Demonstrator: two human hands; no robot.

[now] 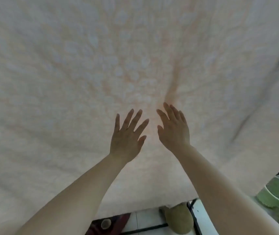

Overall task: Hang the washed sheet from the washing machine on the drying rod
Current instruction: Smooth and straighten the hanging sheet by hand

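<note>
1. The pale peach-and-white patterned fabric sheet hangs like a curtain right in front of the camera and fills nearly the whole head view. It blocks pretty much everything behind it, and whatever it hangs from is out of frame above.
2. The left hand is up against the sheet with fingers spread wide and straight, holding nothing. Can't really tell if the palm is pressing the cloth or just hovering at it.
3. The right hand is just beside it, also flat, fingers straight and closer together, gripping nothing. A soft vertical crease in the sheet runs up from just above its fingertips.
4. A darker fold slants down the sheet's right side.
5. Below the sheet's bottom edge you get a strip of white tiled floor with dark grout lines.
6. On the floor: an olive-green fuzzy slipper, and a dark red object with a round tan spot, too blurry to identify.
7. Off to the lower right, a light green round plastic basin sits tilted, well apart from the hands.
</note>
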